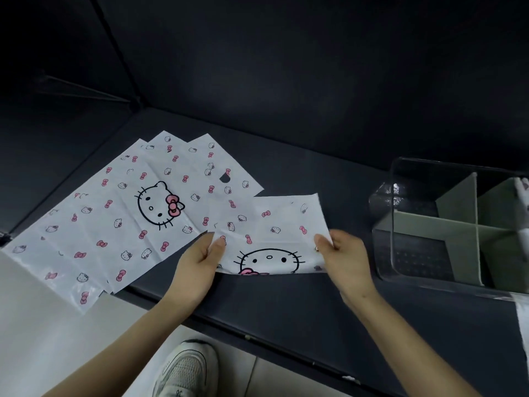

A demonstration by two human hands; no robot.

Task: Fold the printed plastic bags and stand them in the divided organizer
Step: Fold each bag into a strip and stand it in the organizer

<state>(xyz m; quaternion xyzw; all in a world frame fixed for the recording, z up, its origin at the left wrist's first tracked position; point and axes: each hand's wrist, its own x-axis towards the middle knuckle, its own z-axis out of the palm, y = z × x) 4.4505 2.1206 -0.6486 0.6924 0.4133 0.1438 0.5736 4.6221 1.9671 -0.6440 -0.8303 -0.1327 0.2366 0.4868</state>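
Note:
A white plastic bag folded in half (pixel 269 233), printed with a cat face and pink bows, lies on the dark surface in front of me. My left hand (pixel 200 262) pinches its left edge. My right hand (pixel 343 253) pinches its right edge. To the left, a fanned stack of flat printed bags (pixel 120 213) lies spread out, its near end hanging over the front edge. A clear organizer (pixel 415 224) with grey-green dividers stands at the right. A folded printed bag (pixel 522 196) stands in its far right compartment.
The dark padded surface (pixel 286 305) has a front edge running from lower left to lower right. A dark wall rises behind it. Below the edge are pale floor tiles and a white sneaker (pixel 186 368). A white strip (pixel 522 319) shows at the right edge.

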